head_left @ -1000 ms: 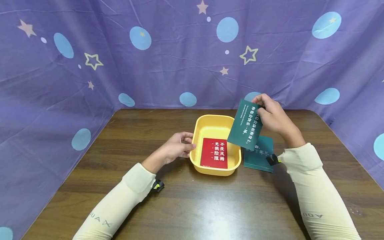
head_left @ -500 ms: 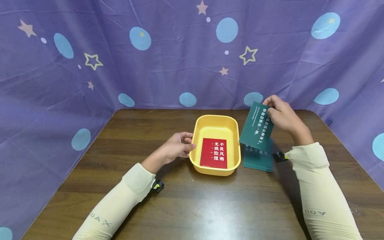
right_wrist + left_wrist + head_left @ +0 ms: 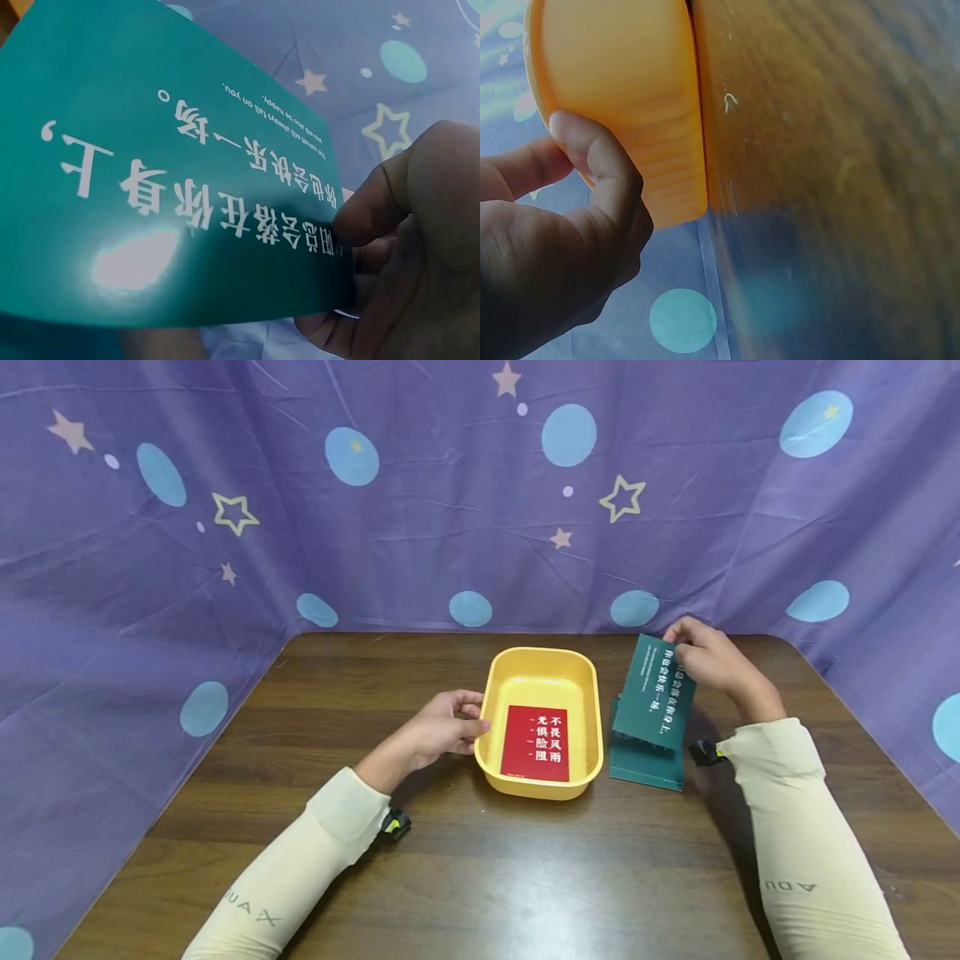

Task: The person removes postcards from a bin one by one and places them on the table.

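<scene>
A yellow plastic basin [image 3: 538,789] stands on the table with a red card [image 3: 536,743] with white lettering lying in it. My left hand [image 3: 442,729] grips the basin's left rim, thumb and a finger at the edge in the left wrist view. Between right thumb and fingers, my right hand [image 3: 712,660] pinches a green card [image 3: 135,97] with white lettering by its far edge. The held card hangs tilted over another green card [image 3: 647,767] that lies on the table right of the basin. Much of the lower card is covered, so its lettering cannot be seen.
The brown wooden table [image 3: 465,877] runs up to a purple curtain [image 3: 442,527] with stars and blue ovals at its back and sides. Each forearm wears a pale sleeve [image 3: 300,868] and a black wrist strap [image 3: 707,753].
My right hand has carried the green card rightward from the basin's right rim, then lowered it above the other green card. The left hand and the basin stay in place.
</scene>
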Demonstrator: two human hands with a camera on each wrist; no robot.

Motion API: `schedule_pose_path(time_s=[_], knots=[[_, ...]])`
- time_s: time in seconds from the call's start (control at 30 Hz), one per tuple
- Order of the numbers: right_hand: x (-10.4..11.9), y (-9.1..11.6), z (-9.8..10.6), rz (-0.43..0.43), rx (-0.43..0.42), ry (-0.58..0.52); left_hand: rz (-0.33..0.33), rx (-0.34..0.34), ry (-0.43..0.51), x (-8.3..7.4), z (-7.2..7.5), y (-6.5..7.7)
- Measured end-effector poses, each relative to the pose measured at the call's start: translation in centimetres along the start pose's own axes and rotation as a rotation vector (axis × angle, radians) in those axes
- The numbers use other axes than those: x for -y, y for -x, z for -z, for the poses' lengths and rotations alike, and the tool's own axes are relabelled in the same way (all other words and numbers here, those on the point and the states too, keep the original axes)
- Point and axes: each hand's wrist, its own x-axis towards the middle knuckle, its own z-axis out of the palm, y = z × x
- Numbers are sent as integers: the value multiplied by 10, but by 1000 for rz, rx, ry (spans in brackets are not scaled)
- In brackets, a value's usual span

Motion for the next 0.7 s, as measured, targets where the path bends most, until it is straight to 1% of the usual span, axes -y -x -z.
schedule_pose_path(time_s=[0.27, 0.43, 0.47, 0.6, 0.7], knots=[[-10, -2, -9, -1, 97, 20, 4, 0, -4, -1, 0, 1], [-15, -3, -16, -35, 159, -3, 6, -2, -5, -2, 0, 1], [-16, -2, -17, -45, 181, -14, 5, 0, -6, -2, 0, 1], [-22, -1, -23, -97, 294, -116, 3, 2, -8, -1, 0, 1], [-25, -2, -27, -131, 353, -174, 2, 2, -8, -1, 0, 0]])
